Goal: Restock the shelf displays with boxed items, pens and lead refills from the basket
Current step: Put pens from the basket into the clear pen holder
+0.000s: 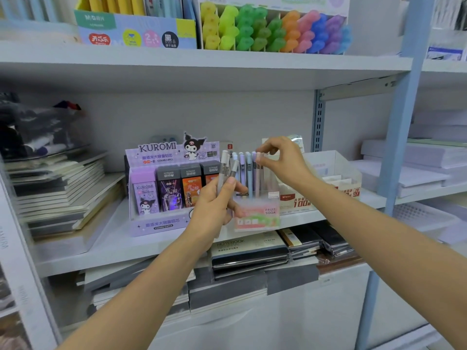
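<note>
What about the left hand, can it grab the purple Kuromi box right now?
Probably not yet: nothing blocks the Kuromi box, but the left hand already grips grey pens.

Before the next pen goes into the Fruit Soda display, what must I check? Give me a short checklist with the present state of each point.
1. Left hand grips the spare pens securely: ok.
2. Right hand is free to take the next pen: not ok, its fingertips pinch the top of a standing pen.
3. Fruit Soda display stands upright on the shelf: ok.
4. Pens already in the display stand upright: ok.
5. Empty slot for another pen: cannot tell, the hands hide part of it.
</note>
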`<state>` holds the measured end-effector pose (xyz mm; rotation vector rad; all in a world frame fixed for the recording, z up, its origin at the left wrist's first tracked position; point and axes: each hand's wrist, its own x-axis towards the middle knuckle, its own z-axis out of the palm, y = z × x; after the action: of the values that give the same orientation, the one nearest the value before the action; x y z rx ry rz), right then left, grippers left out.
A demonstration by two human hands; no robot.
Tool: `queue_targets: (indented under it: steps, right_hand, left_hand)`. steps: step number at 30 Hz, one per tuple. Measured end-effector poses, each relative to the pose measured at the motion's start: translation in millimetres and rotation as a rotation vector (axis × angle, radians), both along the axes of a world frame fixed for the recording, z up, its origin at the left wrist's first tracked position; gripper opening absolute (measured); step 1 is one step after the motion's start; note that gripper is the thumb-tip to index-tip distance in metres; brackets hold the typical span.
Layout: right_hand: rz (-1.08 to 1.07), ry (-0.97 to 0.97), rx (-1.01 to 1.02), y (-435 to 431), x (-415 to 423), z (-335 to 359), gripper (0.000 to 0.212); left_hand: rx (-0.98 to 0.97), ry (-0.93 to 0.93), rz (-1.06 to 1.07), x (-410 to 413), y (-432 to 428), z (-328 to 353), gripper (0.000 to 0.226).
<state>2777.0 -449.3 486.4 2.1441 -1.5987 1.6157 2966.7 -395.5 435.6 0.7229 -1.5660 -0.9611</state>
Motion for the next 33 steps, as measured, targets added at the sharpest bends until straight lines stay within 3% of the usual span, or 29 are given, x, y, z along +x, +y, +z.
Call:
queue_targets:
  steps: [6,8,11,14,20,24,29,33]
  right_hand:
    - [-0.030,0.006,0.052,8,1,6,0.027]
    - [0.127,-0.099,0.018,21,4,11,0.025]
    - [0.421,-0.210,0.142,44,11,15,0.020]
    - [0.477,-0.098,0.262,56,18,10,0.018]
    - [0.602,-0.247,0.335,68,15,13,0.021]
    - [0.570,-0.223,0.315,75,15,15,0.013]
    - [0.521,-0.432,0.225,78,7,24,0.013]
    - [0.564,-0.397,0.276,80,7,17,0.017]
  left_hand:
    - [0.019,0.012,-0.026,1,3,1,0.032]
    - [0.022,0.031,-0.028,2,4,3,0.032]
    - [0.030,0.059,-0.051,2,5,5,0.031]
    - [0.045,0.080,-0.078,-1,11,6,0.032]
    - [0.109,0.113,-0.211,-4,26,8,0.036]
    - [0.155,0.147,-0.241,-6,32,12,0.036]
    - [0.124,0.080,-0.209,-2,35,11,0.033]
    - [0.107,0.047,-0.156,-4,35,11,0.028]
